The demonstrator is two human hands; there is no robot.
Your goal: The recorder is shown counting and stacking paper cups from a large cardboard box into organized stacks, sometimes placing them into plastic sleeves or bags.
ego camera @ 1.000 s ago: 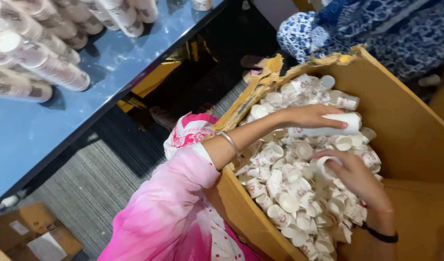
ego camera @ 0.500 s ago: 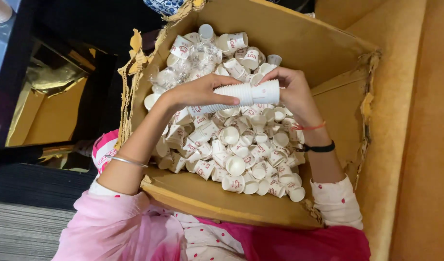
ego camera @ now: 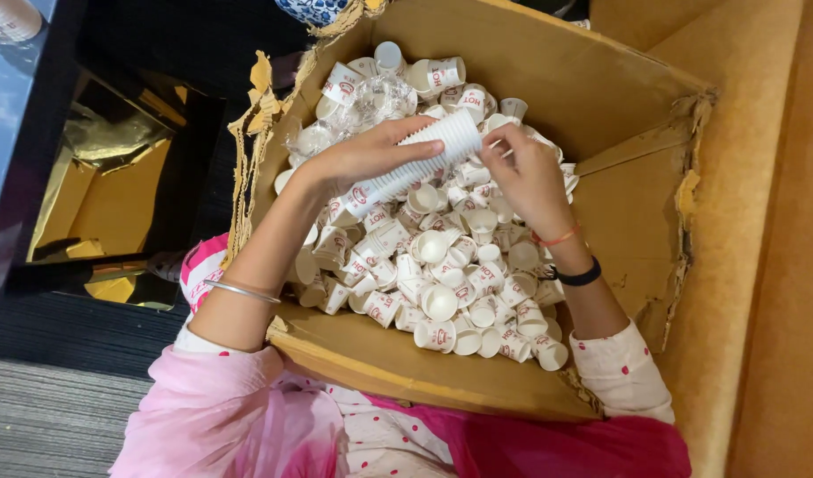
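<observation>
Left hand wrapped around a stack of nested white paper cups, grip clamped on the stack's middle, thumb on the near side and fingers over the top. Stack lying nearly level, tilted up toward its right end, held just above the heap in the upper middle of the box. Right hand at the stack's right end, fingertips pinched together at the rim of the outermost cup; whether a single cup sits between them cannot be told. Thin silver bangle on the left forearm; red thread and black band on the right wrist. Both arms in pink sleeves with red dots.

Below the hands, a large cardboard box with torn, ragged edges, filled with loose small white cups bearing red print, tumbled at all angles, some mouth up, some on their sides. Crumpled clear plastic wrap near the far left corner of the heap. Box resting on an ochre cushioned seat. To the left, a dark table edge, with shiny gold panelling beneath, and grey striped floor at the lower left.
</observation>
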